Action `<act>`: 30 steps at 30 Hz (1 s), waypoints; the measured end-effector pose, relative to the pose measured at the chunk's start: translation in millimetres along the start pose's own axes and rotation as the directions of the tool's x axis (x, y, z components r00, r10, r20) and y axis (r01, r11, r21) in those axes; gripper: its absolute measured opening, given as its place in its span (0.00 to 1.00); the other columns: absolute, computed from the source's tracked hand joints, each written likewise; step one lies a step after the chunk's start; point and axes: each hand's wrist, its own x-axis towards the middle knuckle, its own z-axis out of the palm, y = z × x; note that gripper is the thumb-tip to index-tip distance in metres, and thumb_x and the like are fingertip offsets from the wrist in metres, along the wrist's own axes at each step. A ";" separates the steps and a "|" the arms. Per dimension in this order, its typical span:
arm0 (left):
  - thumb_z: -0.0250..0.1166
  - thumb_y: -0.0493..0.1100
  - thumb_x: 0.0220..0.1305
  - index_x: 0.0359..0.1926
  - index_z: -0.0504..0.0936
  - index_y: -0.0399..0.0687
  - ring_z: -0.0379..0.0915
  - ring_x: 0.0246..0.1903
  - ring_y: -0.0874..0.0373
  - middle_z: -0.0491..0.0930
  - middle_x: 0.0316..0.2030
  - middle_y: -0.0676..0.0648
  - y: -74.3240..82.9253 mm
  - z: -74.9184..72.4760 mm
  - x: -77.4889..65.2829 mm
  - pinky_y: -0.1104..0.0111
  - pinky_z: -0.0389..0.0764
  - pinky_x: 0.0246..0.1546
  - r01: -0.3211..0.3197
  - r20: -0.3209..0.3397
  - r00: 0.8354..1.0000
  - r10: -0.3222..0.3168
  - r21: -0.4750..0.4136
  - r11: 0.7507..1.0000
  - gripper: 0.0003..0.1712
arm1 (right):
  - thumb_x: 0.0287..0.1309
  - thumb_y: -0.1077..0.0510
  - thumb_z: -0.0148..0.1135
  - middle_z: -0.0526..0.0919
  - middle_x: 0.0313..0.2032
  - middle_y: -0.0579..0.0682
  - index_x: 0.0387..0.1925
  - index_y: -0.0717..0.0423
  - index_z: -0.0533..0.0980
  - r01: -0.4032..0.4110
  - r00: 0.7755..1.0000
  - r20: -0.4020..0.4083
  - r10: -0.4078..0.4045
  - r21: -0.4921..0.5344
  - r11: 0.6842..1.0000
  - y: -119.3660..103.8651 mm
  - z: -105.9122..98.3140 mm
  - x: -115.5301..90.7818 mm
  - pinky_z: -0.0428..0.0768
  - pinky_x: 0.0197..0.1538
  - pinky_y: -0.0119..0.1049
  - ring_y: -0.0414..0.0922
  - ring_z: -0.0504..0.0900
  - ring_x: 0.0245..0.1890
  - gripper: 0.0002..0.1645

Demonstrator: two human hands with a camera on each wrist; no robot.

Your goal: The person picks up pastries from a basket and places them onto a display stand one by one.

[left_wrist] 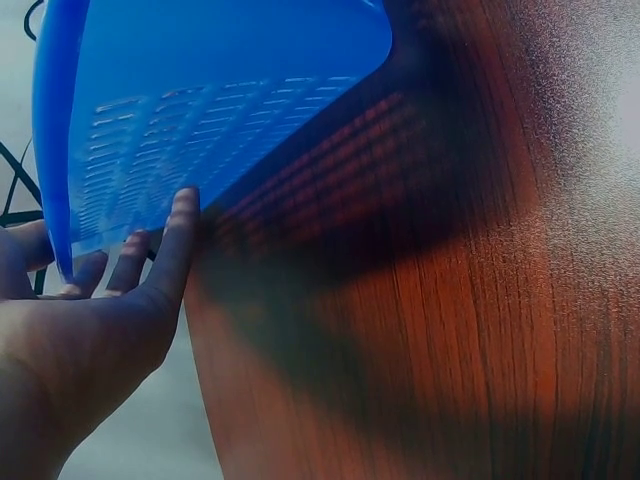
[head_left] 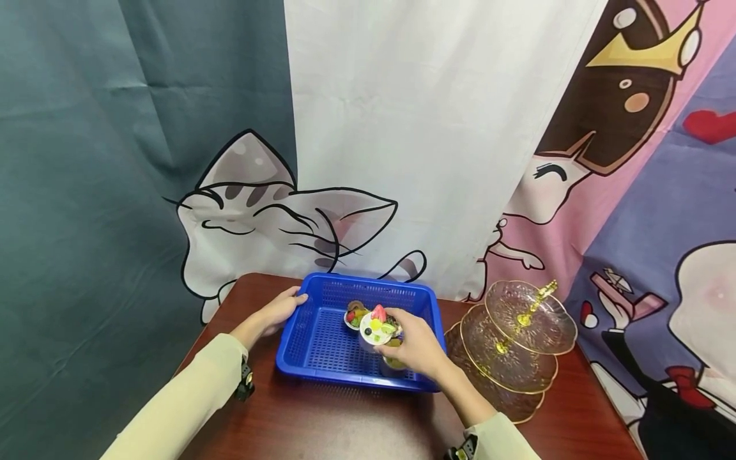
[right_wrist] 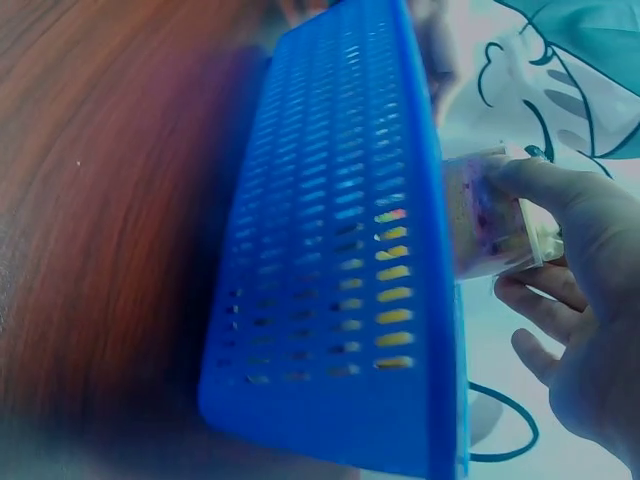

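Note:
My left hand (head_left: 280, 308) holds the left rim of a blue plastic basket (head_left: 330, 329), the thumb over the rim. In the left wrist view its fingers lie along the basket's slotted outer wall. With thumb and fingers, my right hand (head_left: 421, 345) grips a clear dessert cup (right_wrist: 485, 215) topped with white cream, strawberry and other fruit pieces. The cup is upright at the right part of the basket, its top at rim height in the right wrist view. Beside it in the basket stand a fruit-topped cup (head_left: 352, 317) and another cup (head_left: 393, 365), partly hidden by the hand.
A clear three-tier serving stand (head_left: 508, 348) with gold edges and a gold handle stands right of the basket. Both are on a reddish-brown wooden table (head_left: 322, 418). Behind the table hangs a printed cloth (head_left: 448, 128) with cartoon figures.

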 end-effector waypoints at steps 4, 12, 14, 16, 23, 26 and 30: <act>0.44 0.48 0.88 0.81 0.53 0.38 0.77 0.62 0.37 0.71 0.69 0.29 -1.5 -0.7 0.6 0.52 0.85 0.53 -0.004 0.005 1.000 0.004 -0.003 1.000 0.31 | 0.48 0.50 0.88 0.85 0.60 0.51 0.67 0.56 0.77 0.000 0.999 -0.042 0.000 0.003 1.000 0.2 -12.6 -4.6 0.80 0.63 0.50 0.49 0.83 0.60 0.46; 0.43 0.47 0.88 0.81 0.52 0.38 0.76 0.63 0.36 0.70 0.70 0.28 -2.9 -2.6 0.4 0.51 0.85 0.54 -0.010 0.011 1.000 0.010 -0.001 1.000 0.30 | 0.48 0.47 0.87 0.85 0.58 0.50 0.65 0.55 0.78 0.015 0.993 -0.118 -0.016 -0.012 1.000 1.8 -40.4 -16.6 0.81 0.61 0.52 0.49 0.84 0.58 0.44; 0.42 0.47 0.88 0.81 0.53 0.38 0.76 0.63 0.35 0.70 0.69 0.28 -3.0 -2.8 0.7 0.51 0.85 0.54 -0.009 0.013 1.000 0.010 -0.006 1.000 0.30 | 0.48 0.47 0.87 0.85 0.58 0.50 0.65 0.55 0.78 0.023 0.991 -0.133 -0.026 -0.025 0.999 2.5 -45.8 -20.3 0.82 0.60 0.53 0.49 0.84 0.57 0.44; 0.43 0.47 0.88 0.80 0.53 0.39 0.76 0.62 0.35 0.70 0.69 0.28 -3.2 -3.0 0.8 0.51 0.85 0.53 -0.007 0.013 1.000 0.007 -0.013 1.000 0.30 | 0.49 0.47 0.87 0.86 0.57 0.50 0.65 0.55 0.77 0.031 0.989 -0.146 -0.035 -0.035 0.999 3.3 -50.5 -23.7 0.82 0.59 0.53 0.48 0.85 0.55 0.44; 0.43 0.48 0.88 0.81 0.52 0.39 0.76 0.63 0.35 0.70 0.69 0.28 -4.9 -4.4 0.1 0.51 0.86 0.53 -0.012 0.018 1.000 0.012 -0.019 1.000 0.31 | 0.46 0.49 0.87 0.86 0.54 0.49 0.64 0.55 0.78 0.020 0.982 -0.188 -0.026 -0.032 0.999 5.2 -64.9 -36.1 0.84 0.49 0.46 0.43 0.84 0.47 0.44; 0.43 0.48 0.88 0.81 0.52 0.39 0.77 0.62 0.35 0.71 0.69 0.28 -5.3 -4.4 0.2 0.51 0.86 0.52 -0.008 0.022 1.000 0.009 -0.032 0.999 0.31 | 0.46 0.48 0.88 0.86 0.55 0.47 0.65 0.53 0.77 0.004 0.980 -0.201 -0.012 -0.041 0.999 6.1 -70.3 -42.9 0.84 0.47 0.45 0.41 0.83 0.46 0.45; 0.44 0.49 0.88 0.81 0.53 0.39 0.78 0.61 0.36 0.72 0.68 0.28 -6.3 -4.4 1.8 0.52 0.86 0.51 -0.008 0.022 1.000 0.009 -0.037 0.999 0.31 | 0.43 0.49 0.89 0.86 0.54 0.44 0.64 0.50 0.78 -0.001 0.975 -0.223 -0.012 -0.057 0.998 6.3 -79.4 -52.8 0.83 0.51 0.48 0.41 0.83 0.49 0.45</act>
